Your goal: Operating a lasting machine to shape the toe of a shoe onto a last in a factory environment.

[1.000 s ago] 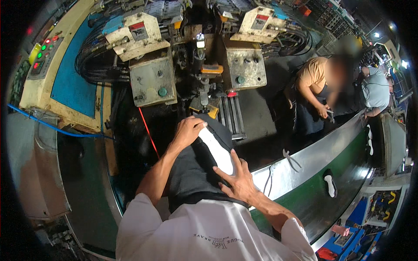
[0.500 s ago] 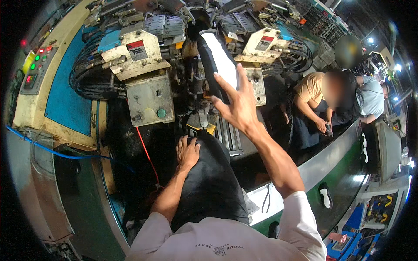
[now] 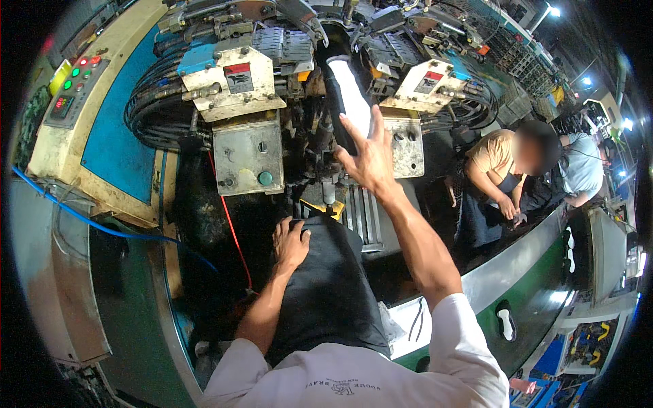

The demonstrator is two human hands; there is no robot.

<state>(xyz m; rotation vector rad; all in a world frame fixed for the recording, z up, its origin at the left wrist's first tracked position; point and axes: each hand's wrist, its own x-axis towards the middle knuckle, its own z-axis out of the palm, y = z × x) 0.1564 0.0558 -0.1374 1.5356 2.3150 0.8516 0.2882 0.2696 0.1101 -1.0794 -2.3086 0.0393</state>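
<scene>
A black shoe upper with a white bottom (image 3: 352, 88) lies sole-up in the middle of the machine, its far end at the dark opening between two clamp units. My right hand (image 3: 371, 158) is over its near end, fingers spread and index and middle fingertips against it; whether they grip it cannot be made out. The palm side is hidden. My left hand (image 3: 291, 245) rests with loosely spread fingers on my black-trousered knee (image 3: 320, 272), holding nothing.
Two cream machine housings (image 3: 241, 85) with black hoses flank the shoe. A control panel (image 3: 76, 88) with lit buttons stands left. To the right, a co-worker (image 3: 493, 163) bends over a green conveyor (image 3: 483, 323) carrying shoe pieces (image 3: 506, 321). A red cord (image 3: 231, 228) hangs left of my knee.
The whole view has shifted slightly. The shoe's far end sits a little deeper between the clamp units, with my right hand still at its near end. My left hand has stayed on the knee.
</scene>
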